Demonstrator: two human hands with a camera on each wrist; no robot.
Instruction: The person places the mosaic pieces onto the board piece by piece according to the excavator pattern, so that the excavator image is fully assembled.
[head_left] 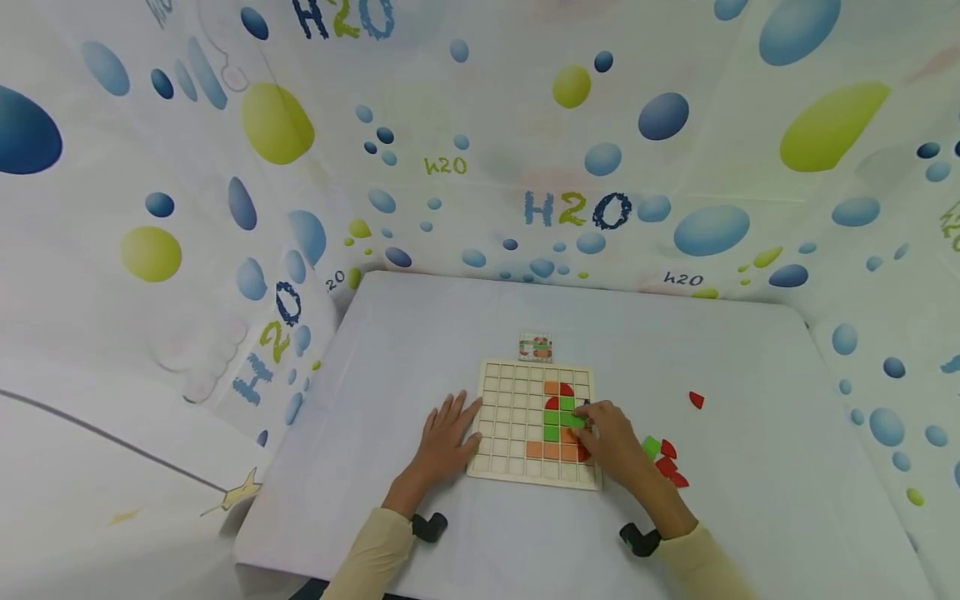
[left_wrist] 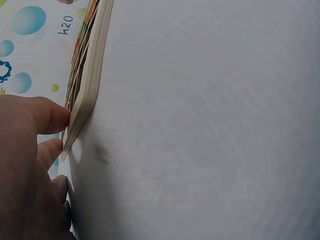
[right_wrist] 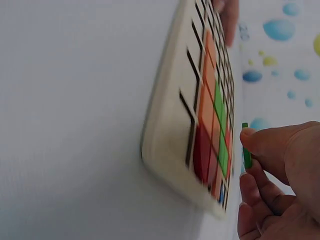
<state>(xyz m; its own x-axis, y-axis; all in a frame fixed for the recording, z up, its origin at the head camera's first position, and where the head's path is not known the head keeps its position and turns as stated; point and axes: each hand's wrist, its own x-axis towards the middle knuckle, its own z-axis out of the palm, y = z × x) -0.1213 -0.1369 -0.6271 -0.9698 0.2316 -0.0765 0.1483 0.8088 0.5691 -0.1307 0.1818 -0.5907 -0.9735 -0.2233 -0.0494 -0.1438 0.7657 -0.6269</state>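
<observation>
"What's the right hand (head_left: 611, 437) pinching?"
"A green tile (right_wrist: 247, 158), near the grid board's (head_left: 510, 408) right edge; the left hand (head_left: 446, 435), fingers spread, is touching the left."
"Squaring it up is probably mattering most."

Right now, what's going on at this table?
Someone is working at a wooden grid board, partly filled with colored tiles. The right hand pinches a green tile over its right side; the left hand touches its left edge. Loose red and green pieces lie to the right, a small card beyond.
</observation>
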